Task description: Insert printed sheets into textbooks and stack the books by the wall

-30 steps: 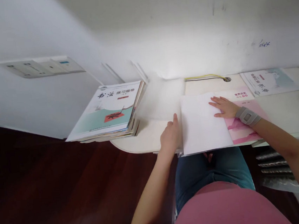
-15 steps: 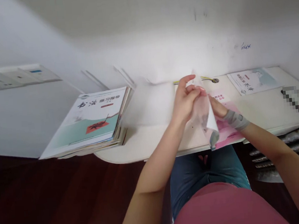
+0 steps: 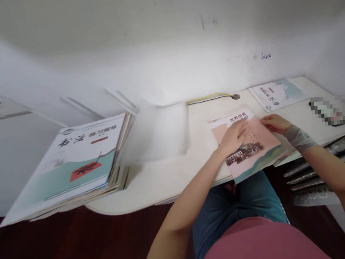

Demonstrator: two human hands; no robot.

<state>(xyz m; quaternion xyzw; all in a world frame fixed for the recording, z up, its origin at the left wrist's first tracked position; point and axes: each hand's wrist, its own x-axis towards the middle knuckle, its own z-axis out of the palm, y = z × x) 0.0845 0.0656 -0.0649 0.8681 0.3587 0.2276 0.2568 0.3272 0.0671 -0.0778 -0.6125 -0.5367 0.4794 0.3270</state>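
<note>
Two hands rest on one pink history book [image 3: 247, 142], neither gripping: left hand [image 3: 231, 139] flat and open on its cover, right hand [image 3: 277, 123] open, fingers at its edge. The book lies at the desk [image 3: 165, 183] front edge; book stack [image 3: 80, 158] well left of it, booklet [image 3: 279, 94] just beyond it.

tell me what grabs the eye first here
The tall stack of books at the desk's left end stands out first. Then comes the pink history book at the front edge, with the left hand on it and the right hand at its side, wearing a grey wrist brace.
</note>
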